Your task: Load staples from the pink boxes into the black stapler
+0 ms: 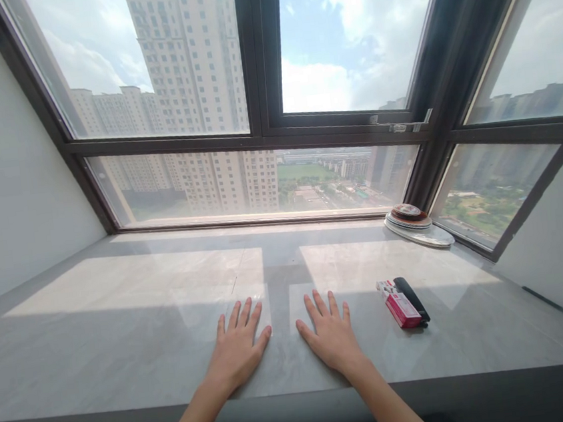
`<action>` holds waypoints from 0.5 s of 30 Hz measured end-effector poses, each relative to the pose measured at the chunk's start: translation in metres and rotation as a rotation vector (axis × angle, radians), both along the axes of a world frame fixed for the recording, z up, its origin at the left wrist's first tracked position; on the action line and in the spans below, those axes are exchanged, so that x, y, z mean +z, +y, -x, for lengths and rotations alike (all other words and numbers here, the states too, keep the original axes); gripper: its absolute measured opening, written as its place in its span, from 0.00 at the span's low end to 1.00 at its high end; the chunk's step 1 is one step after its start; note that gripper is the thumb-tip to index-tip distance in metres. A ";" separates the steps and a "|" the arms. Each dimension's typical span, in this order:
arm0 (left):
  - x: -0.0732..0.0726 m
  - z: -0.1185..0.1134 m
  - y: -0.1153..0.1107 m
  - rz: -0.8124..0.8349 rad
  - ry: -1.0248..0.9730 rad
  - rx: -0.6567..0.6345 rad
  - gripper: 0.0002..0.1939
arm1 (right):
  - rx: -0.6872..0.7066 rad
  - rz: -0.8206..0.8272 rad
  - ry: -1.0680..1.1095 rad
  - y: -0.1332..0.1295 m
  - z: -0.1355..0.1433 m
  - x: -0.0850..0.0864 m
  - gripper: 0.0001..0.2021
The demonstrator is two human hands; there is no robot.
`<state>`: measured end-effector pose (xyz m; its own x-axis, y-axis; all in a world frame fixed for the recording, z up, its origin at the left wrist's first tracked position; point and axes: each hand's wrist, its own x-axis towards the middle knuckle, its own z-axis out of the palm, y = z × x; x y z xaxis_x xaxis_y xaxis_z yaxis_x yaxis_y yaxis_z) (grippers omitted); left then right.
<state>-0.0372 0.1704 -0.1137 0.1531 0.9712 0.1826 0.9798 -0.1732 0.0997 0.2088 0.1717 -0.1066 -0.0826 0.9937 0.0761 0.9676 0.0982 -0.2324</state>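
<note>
My left hand (239,346) lies palm down on the pale marble windowsill (141,360), its fingers spread. To its right, my right hand (331,336) rests flat in the same way, a gap between the two thumbs. Neither hand holds anything. Pale rectangular patches show around the fingertips; whether they are thin sheets or reflected light I cannot tell. Nearest my right hand, off to its right, is a pink and white small box (403,310) with a white and red end piece (386,288). A black stapler (412,301) lies against its right side.
A stack of round plates or discs (408,218) sits in the far right corner on a larger pale oval one (430,237). Dark window frames (234,139) bound the sill at the back. White walls (12,185) close both sides; the front edge (106,412) runs beneath my wrists.
</note>
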 end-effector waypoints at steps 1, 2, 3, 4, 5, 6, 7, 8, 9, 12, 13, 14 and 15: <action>0.000 0.001 0.001 -0.002 0.000 -0.002 0.32 | 0.000 -0.003 0.001 0.000 0.000 -0.001 0.37; -0.001 0.001 0.001 -0.005 -0.001 -0.004 0.33 | 0.001 -0.005 0.002 0.001 0.000 -0.001 0.37; -0.002 0.002 0.002 -0.008 -0.002 -0.006 0.33 | 0.002 -0.008 0.002 0.001 0.001 -0.002 0.37; -0.003 0.002 0.003 -0.012 -0.003 -0.009 0.33 | 0.003 -0.011 0.001 0.001 0.001 -0.003 0.37; -0.004 0.002 0.004 -0.016 -0.003 -0.010 0.33 | 0.005 -0.016 0.001 0.002 0.001 -0.003 0.37; -0.005 0.002 0.006 -0.020 -0.003 -0.011 0.33 | 0.007 -0.022 0.002 0.002 0.001 -0.004 0.37; -0.006 0.002 0.007 -0.024 -0.002 -0.011 0.33 | 0.008 -0.030 0.003 0.002 0.001 -0.005 0.37; -0.007 0.001 0.009 -0.028 -0.001 -0.012 0.33 | 0.009 -0.036 0.005 0.003 0.001 -0.005 0.37; -0.007 0.000 0.011 -0.032 0.000 -0.011 0.33 | 0.008 -0.039 0.006 0.003 0.000 -0.006 0.37; -0.008 -0.001 0.016 -0.035 0.000 -0.003 0.33 | 0.003 -0.023 0.003 0.005 0.001 -0.007 0.37; -0.009 -0.002 0.017 -0.033 0.000 0.000 0.33 | 0.002 -0.015 0.002 0.006 0.001 -0.007 0.37; -0.009 -0.002 0.018 -0.031 0.000 0.003 0.34 | 0.001 -0.008 0.001 0.007 0.001 -0.006 0.37; -0.009 -0.003 0.020 -0.029 -0.001 0.003 0.34 | 0.001 -0.004 0.001 0.008 0.001 -0.006 0.37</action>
<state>-0.0345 0.1900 -0.1227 0.1499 0.9659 0.2111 0.9803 -0.1730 0.0956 0.2075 0.1794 -0.1128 -0.0831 0.9933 0.0800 0.9673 0.0997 -0.2334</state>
